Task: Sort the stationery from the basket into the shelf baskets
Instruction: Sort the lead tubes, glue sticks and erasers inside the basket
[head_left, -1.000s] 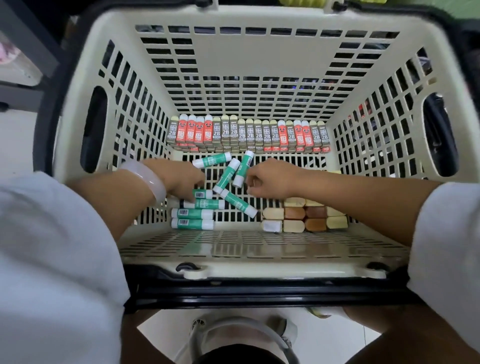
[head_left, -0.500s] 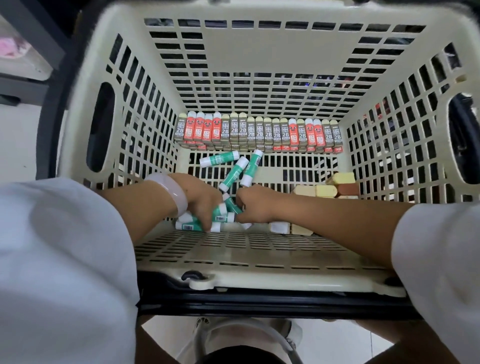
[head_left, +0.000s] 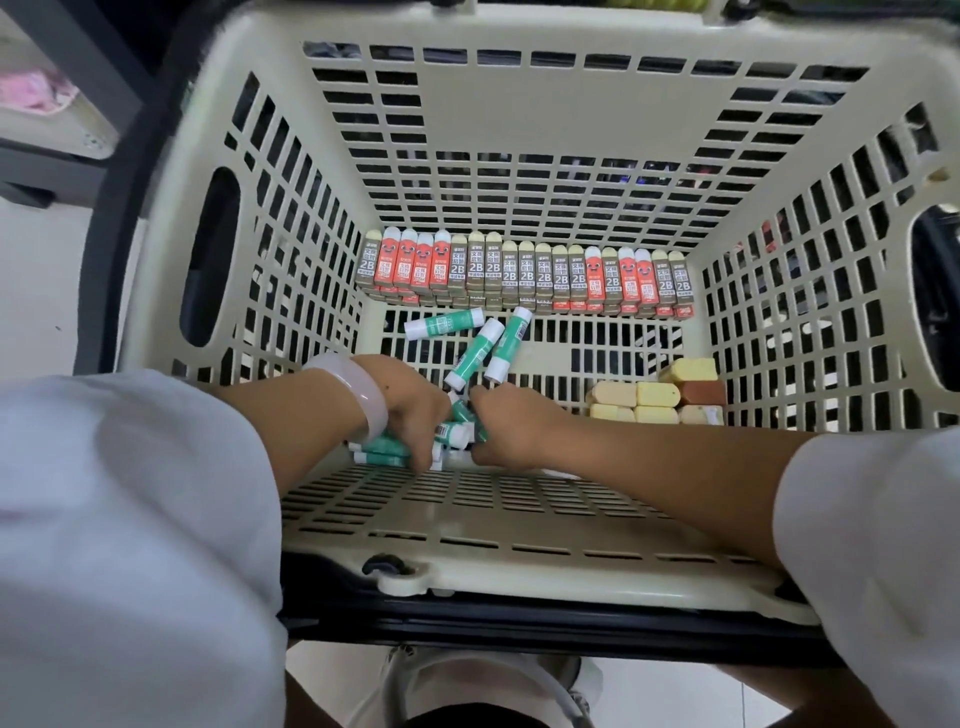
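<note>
Both hands reach down into a deep cream slotted basket (head_left: 519, 124). My left hand (head_left: 410, 405), with a pale bangle on the wrist, curls its fingers round several green-and-white glue sticks (head_left: 452, 431) at the near side of the floor. My right hand (head_left: 511, 426) grips the same bunch from the right. Three more glue sticks (head_left: 475, 351) lie loose just beyond the hands. A row of red and grey 2B lead boxes (head_left: 524, 278) lines the far wall. Yellow and brown erasers (head_left: 660, 397) are stacked at the near right.
A black frame (head_left: 519, 623) holds the basket at its near edge. Oval handle holes open in the left wall (head_left: 210, 260) and in the right wall. A grey shelf with a pink item (head_left: 36, 98) shows at the upper left. White floor lies below.
Both hands have moved toward the near wall and closed together on the pile of glue sticks. The view has shifted, so the eraser stack now shows to the right of my right arm.
</note>
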